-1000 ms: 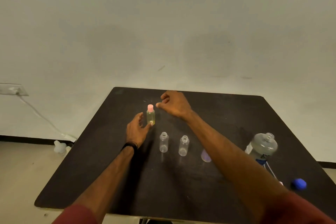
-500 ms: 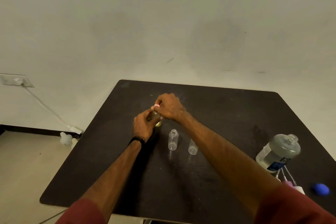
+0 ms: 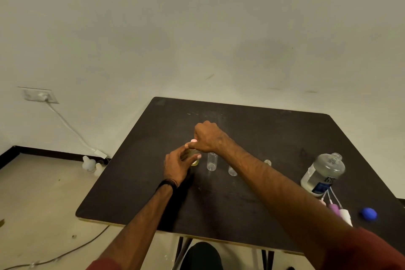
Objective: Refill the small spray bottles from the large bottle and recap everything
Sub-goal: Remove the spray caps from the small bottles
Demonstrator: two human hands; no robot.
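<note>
**Both hands on the pink-capped spray bottle**

The small spray bottle with yellowish liquid stands near the middle of the dark counter, mostly hidden by fingers. The left hand curls round its body; the right hand pinches the pink cap on top, probably seated on the neck, though the fingers hide the join. Just to the right stand two uncapped clear small bottles, a third partly behind the right forearm. Well apart at the right edge stands the large bottle, open, with loose spray tops and a blue cap beside it.
</note>
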